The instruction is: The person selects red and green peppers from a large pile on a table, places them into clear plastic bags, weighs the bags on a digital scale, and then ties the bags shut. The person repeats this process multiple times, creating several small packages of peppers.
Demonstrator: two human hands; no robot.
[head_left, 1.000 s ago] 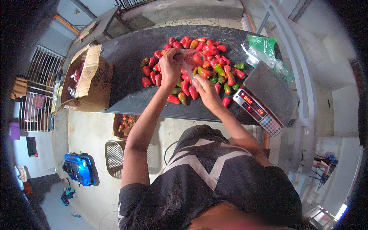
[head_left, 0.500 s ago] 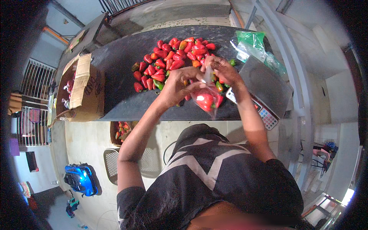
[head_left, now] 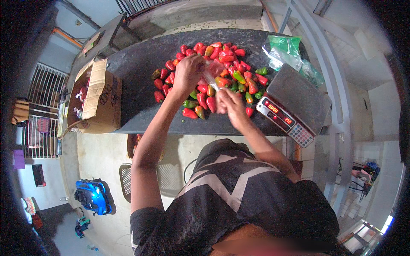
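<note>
Left hand [head_left: 190, 71], right hand [head_left: 229, 103] both closed on clear bag [head_left: 215, 68]. Likely light, limp, slippery; best gripped by twisted neck [head_left: 209, 79].

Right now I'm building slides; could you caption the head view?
Hands hold a clear bag over peppers on a dark table, beside a scale.

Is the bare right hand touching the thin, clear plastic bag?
Touching. The head view shows the right hand gripping the twisted end of the clear plastic bag between thumb and fingers.
</note>
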